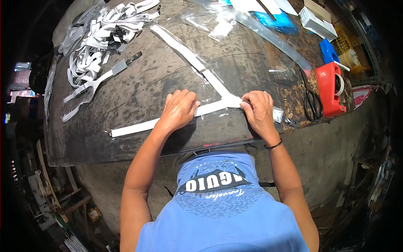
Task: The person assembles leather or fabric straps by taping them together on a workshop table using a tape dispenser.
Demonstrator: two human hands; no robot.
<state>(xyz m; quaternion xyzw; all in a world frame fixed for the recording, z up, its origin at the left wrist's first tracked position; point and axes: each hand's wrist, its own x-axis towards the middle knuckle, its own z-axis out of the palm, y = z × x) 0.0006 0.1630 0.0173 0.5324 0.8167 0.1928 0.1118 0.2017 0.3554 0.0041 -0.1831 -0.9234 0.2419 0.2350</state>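
Note:
A white Y-shaped strap (214, 83) lies spread on the dark table, one arm reaching up-left and the other toward the near left. Bits of clear plastic film show along its edges. My left hand (180, 108) is closed on the near arm, thumb and fingers pressed together. At the strap's junction my right hand (259, 110) pinches the short leg, most of which it hides. A silvery-grey end piece (278, 114) sticks out just past that hand.
A heap of white straps (90, 54) lies at the far left. To the right are black scissors (312, 105) and a red tape dispenser (328, 90). Clear plastic sheeting (268, 38), a white box (317, 25) and a blue object (328, 51) occupy the back right. The worn table edge (100, 161) is near my body.

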